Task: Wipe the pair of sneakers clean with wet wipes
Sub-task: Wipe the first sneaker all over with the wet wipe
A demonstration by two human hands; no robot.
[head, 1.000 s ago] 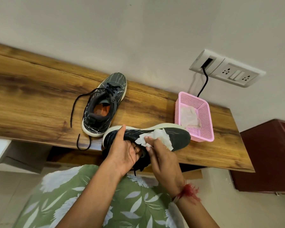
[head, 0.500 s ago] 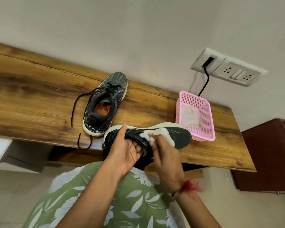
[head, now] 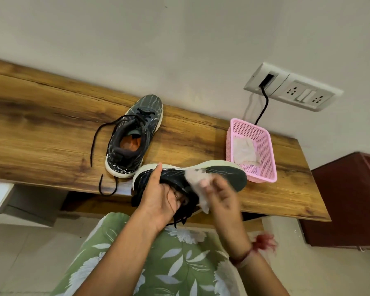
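My left hand (head: 158,195) grips the sneaker (head: 229,176) at its heel, its length running rightward from that grip; my right hand (head: 222,197), nearer the toe, pinches the wet wipe (head: 194,176) against its side, midway along.

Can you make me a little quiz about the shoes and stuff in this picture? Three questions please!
1. True or false: both shoes stand on the table.
2. What colour is the basket? A blue, B pink, C green.
3. Fill the gap: the right hand holds a ____ against the held sneaker.
Key: 1 false, the left hand holds one up and only the other sneaker stands on the table. 2 B. 3 wipe.
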